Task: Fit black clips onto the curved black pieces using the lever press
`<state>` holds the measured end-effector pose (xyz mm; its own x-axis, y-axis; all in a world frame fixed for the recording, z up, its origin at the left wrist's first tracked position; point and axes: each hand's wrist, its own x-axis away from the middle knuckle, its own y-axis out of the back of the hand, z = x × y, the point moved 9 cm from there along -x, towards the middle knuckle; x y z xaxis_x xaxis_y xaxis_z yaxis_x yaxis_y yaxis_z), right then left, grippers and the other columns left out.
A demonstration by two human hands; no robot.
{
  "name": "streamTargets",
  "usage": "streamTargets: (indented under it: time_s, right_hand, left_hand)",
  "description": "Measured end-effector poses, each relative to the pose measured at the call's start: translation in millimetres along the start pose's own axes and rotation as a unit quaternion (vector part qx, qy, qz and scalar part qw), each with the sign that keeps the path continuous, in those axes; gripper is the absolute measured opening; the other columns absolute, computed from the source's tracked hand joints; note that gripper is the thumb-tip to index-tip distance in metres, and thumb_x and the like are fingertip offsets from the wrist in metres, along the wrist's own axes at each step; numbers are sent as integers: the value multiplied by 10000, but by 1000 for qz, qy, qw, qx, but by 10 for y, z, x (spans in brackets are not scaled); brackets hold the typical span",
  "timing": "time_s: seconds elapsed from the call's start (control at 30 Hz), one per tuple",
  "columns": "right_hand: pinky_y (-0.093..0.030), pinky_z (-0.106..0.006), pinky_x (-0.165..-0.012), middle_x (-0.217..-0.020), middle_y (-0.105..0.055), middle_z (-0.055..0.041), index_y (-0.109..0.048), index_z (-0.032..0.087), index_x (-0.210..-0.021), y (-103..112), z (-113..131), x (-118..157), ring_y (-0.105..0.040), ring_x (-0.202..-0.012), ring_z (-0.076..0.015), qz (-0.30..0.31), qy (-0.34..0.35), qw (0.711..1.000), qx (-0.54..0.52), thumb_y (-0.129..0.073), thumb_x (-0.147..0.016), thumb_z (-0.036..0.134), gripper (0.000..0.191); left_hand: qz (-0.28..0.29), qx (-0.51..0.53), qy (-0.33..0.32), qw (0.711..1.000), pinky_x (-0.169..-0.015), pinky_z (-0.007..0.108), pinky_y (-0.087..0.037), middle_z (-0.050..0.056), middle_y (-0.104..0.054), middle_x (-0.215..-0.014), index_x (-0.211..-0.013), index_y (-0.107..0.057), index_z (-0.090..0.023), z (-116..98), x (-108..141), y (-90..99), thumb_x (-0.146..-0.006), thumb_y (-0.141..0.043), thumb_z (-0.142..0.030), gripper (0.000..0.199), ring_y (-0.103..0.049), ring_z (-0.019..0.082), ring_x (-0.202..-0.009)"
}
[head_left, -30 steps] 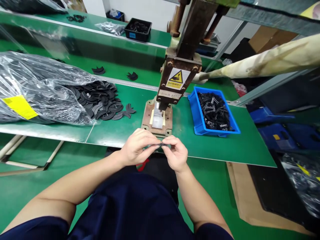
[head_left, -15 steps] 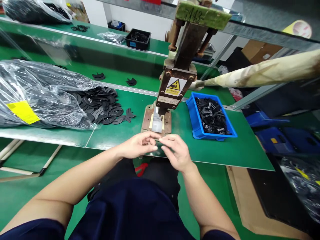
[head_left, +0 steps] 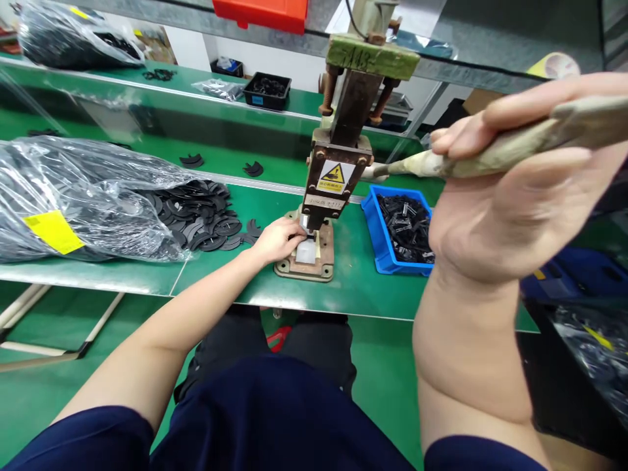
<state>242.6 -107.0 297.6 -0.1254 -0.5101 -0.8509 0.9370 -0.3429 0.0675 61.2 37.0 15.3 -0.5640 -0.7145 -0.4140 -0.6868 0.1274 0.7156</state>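
Observation:
My right hand is raised at the right, its fingers wrapped around the long, tape-covered lever of a hand press. Down at the press base, my left hand reaches in from the left. Its fingertips pinch a small dark part just under the ram, mostly hidden by the fingers. A clear block sits on the base in front of that part. On the press front is a yellow warning label.
Right of the press stands a blue bin full of small black parts. Curved black pieces spill from a large clear plastic bag on the left. Behind are a black bin and an orange-red box overhead.
Both hands were together in front of the press. My left hand has moved forward to the press base; my right has risen to the right and taken hold of the lever.

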Motion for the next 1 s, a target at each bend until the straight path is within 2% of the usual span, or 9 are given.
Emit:
streamTargets:
  time_s: [0.1,0.17,0.27,0.37,0.53,0.67,0.8,0.9,1.0]
  right_hand:
    - [-590,-342,-742,-807,-589,8,-697,215,-949,6,-1,167,-644,-726,-112,-16,17,1000,10,-680,-947,587,373]
    - [-601,-372,-726,-682,-539,23,-619,248,-774,7,-10,394,-621,-678,-127,-13,30,999,21,-702,-969,540,361]
    - [-636,-496,-920,-635,-562,36,-548,261,-667,-17,-56,835,-645,-696,-147,19,47,997,62,-705,-951,450,375]
    - [-586,-607,-1107,-651,-584,47,-577,297,-678,-10,-170,1234,-698,-784,-186,39,48,992,109,-695,-919,411,291]
    - [-553,-661,-1164,-644,-571,44,-617,359,-738,44,-357,1500,-715,-830,-222,20,28,991,127,-679,-907,444,199]
    - [-563,-643,-1129,-636,-591,38,-620,351,-713,57,-382,1523,-706,-799,-225,-1,50,992,113,-682,-896,443,214]
    - [-566,-637,-1088,-631,-604,33,-612,327,-694,54,-392,1539,-688,-779,-218,-28,63,992,106,-686,-883,423,224]
    - [-555,-634,-1082,-623,-588,32,-592,305,-683,44,-386,1536,-671,-771,-211,-44,66,992,97,-685,-885,410,246]
    - [-546,-624,-1076,-622,-592,30,-582,292,-679,29,-366,1524,-662,-770,-206,-42,76,992,93,-689,-890,401,260]
  left_hand:
    - [19,-16,-15,1000,-1052,419,-537,74,-829,-1114,-1038,-818,-208,-34,-28,-19,-1030,-636,-305,207,-724,256,-1109]
    - [25,-16,-7,1000,-1046,420,-535,72,-832,-1115,-1039,-815,-204,-22,-37,-19,-1030,-637,-299,202,-728,255,-1096]
    - [21,-10,9,1000,-1041,422,-538,71,-833,-1108,-1021,-811,-207,-7,-36,-9,-1022,-645,-294,187,-732,254,-1090]
    - [9,3,12,1000,-1035,420,-544,73,-830,-1080,-985,-800,-206,-25,-21,-11,-1009,-662,-296,167,-736,251,-1078]
    - [12,13,5,1000,-1072,413,-535,77,-826,-1129,-1041,-800,-207,15,29,39,-1013,-657,-321,185,-730,243,-1109]
    - [15,-83,72,994,-1119,447,-508,91,-802,-1239,-1190,-793,-216,466,85,394,-1029,-593,-335,283,-693,277,-1190]
    - [58,-224,173,957,-1099,478,-493,135,-788,-1258,-1267,-777,-189,1043,208,830,-999,-620,-362,356,-656,337,-1226]
    - [135,-274,188,933,-1098,477,-475,138,-765,-1327,-1331,-758,-214,1194,279,872,-957,-686,-518,487,-616,366,-1290]
    - [197,-277,160,927,-1134,509,-435,141,-723,-1411,-1354,-756,-254,1128,291,715,-880,-744,-667,629,-596,391,-1327]
